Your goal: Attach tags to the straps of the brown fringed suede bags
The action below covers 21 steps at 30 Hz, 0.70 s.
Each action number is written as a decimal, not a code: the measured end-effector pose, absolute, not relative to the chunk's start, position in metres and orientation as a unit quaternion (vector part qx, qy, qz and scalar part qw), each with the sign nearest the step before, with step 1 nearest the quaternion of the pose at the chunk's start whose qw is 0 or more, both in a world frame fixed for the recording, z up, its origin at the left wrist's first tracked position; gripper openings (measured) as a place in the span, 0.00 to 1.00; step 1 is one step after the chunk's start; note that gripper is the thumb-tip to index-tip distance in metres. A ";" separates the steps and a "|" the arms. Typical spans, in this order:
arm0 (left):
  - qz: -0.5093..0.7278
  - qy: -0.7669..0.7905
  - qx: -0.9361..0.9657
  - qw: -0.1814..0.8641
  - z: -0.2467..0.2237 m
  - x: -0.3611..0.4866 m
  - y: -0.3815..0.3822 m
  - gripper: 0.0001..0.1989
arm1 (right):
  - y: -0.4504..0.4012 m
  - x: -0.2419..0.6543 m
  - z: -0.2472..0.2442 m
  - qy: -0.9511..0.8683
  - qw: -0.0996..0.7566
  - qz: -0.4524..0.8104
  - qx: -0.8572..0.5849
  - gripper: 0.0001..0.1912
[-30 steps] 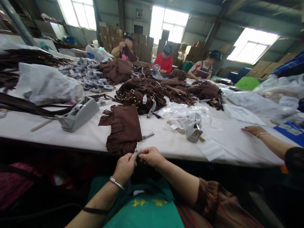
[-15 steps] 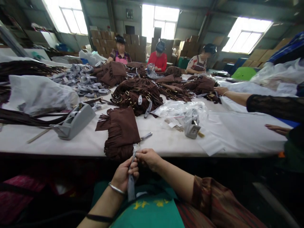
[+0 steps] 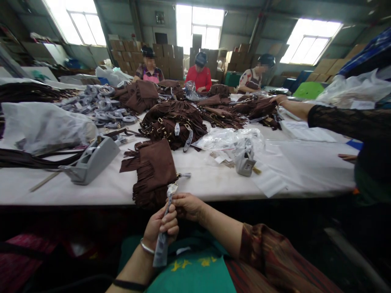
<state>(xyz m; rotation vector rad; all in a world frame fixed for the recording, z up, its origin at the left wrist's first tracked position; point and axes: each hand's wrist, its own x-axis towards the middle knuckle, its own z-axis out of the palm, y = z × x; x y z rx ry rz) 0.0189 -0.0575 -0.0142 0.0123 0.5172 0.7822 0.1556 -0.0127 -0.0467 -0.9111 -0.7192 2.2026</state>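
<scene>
A brown fringed bag (image 3: 157,162) lies at the table's front edge. From its lower right corner a strap in a clear plastic sleeve (image 3: 161,246) runs down toward my lap. My left hand (image 3: 163,224) is wrapped round this wrapped strap. My right hand (image 3: 186,203) pinches its upper part, just below the bag's metal ring. A small wrapped zip pull (image 3: 185,175) sticks out to the right of the bag.
Grey tape dispensers stand left (image 3: 91,160) and right (image 3: 245,162) on the white table (image 3: 207,185). Behind are a pile of brown bags (image 3: 174,118), wrapped rolls (image 3: 104,106) and clear plastic (image 3: 226,140). Another person's arm (image 3: 332,120) reaches in from the right; three people sit opposite.
The strap's lower end has swung left and shows more fully below my left hand. At the right, the other person's hand has moved over the brown bags. The whole view has shifted slightly.
</scene>
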 end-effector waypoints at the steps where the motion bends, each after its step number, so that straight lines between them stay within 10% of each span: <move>1: 0.379 0.273 0.019 0.884 -0.015 0.020 -0.057 0.15 | -0.013 0.155 -0.045 -0.280 0.314 0.829 -0.369 0.15; 11: 0.427 0.488 0.249 0.719 -0.025 0.043 -0.066 0.19 | -0.043 0.154 -0.044 -0.240 0.423 0.800 -0.351 0.18; 21: 0.354 0.361 0.086 0.859 -0.019 0.032 -0.066 0.13 | -0.032 0.141 -0.050 -0.103 0.367 0.885 -0.268 0.19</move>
